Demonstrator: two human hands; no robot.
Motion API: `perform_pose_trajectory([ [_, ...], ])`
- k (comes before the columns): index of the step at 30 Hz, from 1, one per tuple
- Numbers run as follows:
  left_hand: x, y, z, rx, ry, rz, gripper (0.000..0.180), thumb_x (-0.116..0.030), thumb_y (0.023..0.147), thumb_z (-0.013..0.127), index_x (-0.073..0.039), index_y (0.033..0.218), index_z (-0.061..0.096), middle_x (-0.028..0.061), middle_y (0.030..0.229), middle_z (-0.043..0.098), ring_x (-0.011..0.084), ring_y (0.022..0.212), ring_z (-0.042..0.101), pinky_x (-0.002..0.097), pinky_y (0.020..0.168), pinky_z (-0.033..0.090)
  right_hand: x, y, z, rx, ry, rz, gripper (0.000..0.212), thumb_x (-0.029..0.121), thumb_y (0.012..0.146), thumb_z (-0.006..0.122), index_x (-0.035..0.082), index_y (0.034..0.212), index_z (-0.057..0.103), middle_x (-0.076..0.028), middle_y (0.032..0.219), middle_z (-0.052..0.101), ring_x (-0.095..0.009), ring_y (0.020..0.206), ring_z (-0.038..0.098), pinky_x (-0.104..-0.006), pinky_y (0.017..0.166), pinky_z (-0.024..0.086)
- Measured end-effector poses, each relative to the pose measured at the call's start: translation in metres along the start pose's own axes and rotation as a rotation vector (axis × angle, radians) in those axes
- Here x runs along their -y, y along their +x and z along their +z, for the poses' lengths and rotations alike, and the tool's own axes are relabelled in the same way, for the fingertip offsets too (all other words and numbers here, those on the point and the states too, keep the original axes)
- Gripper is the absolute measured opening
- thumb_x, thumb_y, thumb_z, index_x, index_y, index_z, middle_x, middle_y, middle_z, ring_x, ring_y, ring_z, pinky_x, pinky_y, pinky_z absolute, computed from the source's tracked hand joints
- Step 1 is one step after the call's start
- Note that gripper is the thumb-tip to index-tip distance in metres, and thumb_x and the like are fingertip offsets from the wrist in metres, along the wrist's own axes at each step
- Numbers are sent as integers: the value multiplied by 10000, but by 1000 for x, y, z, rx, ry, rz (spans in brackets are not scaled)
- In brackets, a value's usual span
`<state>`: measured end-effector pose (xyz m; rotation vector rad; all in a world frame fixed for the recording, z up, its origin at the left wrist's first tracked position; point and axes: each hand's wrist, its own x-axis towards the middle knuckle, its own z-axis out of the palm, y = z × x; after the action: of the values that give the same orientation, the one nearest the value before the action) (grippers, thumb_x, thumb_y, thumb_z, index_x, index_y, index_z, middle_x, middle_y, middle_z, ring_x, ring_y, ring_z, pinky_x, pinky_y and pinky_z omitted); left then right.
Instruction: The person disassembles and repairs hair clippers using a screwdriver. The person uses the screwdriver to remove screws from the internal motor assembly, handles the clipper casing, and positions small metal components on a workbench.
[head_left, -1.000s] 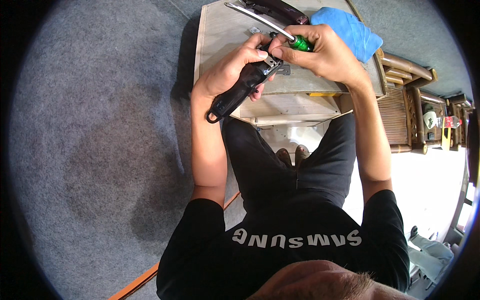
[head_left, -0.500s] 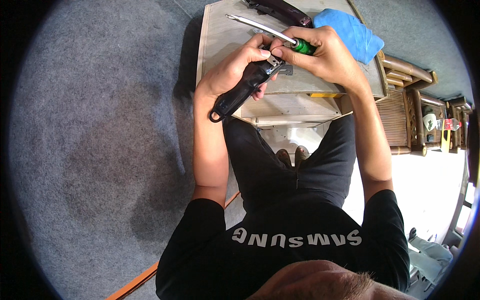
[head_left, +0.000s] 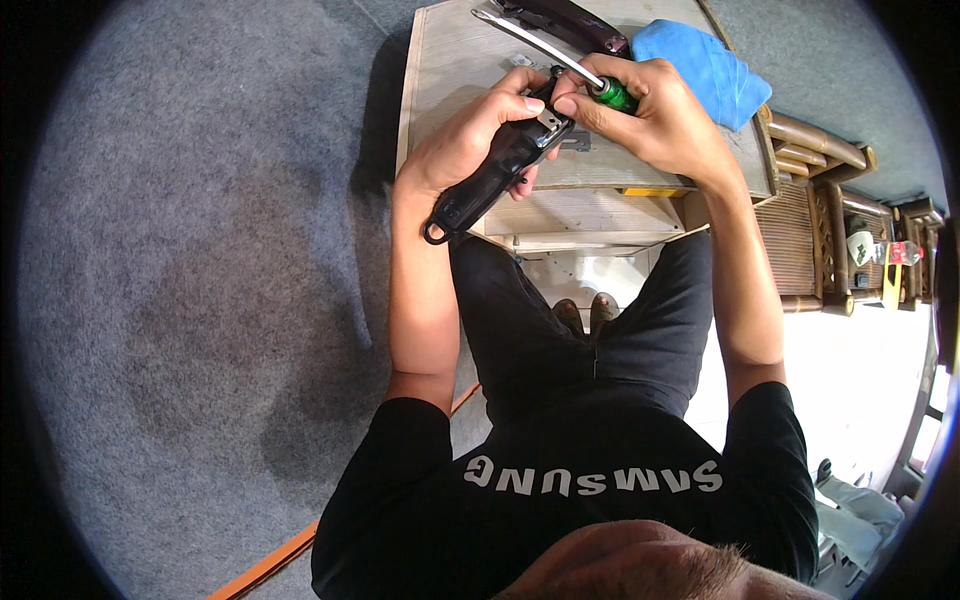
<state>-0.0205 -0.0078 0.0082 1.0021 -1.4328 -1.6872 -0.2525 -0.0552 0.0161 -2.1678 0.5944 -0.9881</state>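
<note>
My left hand (head_left: 455, 142) is closed around a black hair clipper (head_left: 474, 192), its ringed end pointing down toward my wrist. The clipper's head, with a bare metal plate (head_left: 549, 120), faces up between both hands. In my right hand (head_left: 668, 125) a screwdriver with a green handle (head_left: 616, 95) is tucked; its long shaft points up and left, away from the clipper. My right thumb and forefinger are pinched at the clipper's head; whether they hold a small part there is hidden. A flat grey metal piece (head_left: 575, 143) lies on the table below them.
The pale wooden table (head_left: 432, 75) has an open compartment (head_left: 590, 215) on my side, with something yellow inside. At its far side lie a dark maroon clipper-like body (head_left: 575, 25) and a blue cloth (head_left: 700, 75). Bamboo furniture (head_left: 790, 235) stands to the right.
Both hands, with the clipper and screwdriver, have shifted slightly to the right. The screwdriver's tip has swung a little to the right. The grips look the same.
</note>
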Motion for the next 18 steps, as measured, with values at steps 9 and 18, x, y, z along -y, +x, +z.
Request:
perform_pose_trajectory([
  [9,-5,-2,1,7,-46,-18,382,-314,1027,464,-82,1330,481,118,908,638,158,599,625,315,556,542,-1,-2,-2,9,16,-18,217,224,959,787,34,1062,773,-90,790,742,-104,704,656,-310,637,519],
  [18,-4,-3,1,-2,-57,-17,394,-323,1022,468,-86,1336,464,125,896,644,160,578,622,301,553,543,0,-4,-4,-36,43,-16,160,117,933,751,22,1059,775,-53,790,743,-61,740,660,-263,656,529],
])
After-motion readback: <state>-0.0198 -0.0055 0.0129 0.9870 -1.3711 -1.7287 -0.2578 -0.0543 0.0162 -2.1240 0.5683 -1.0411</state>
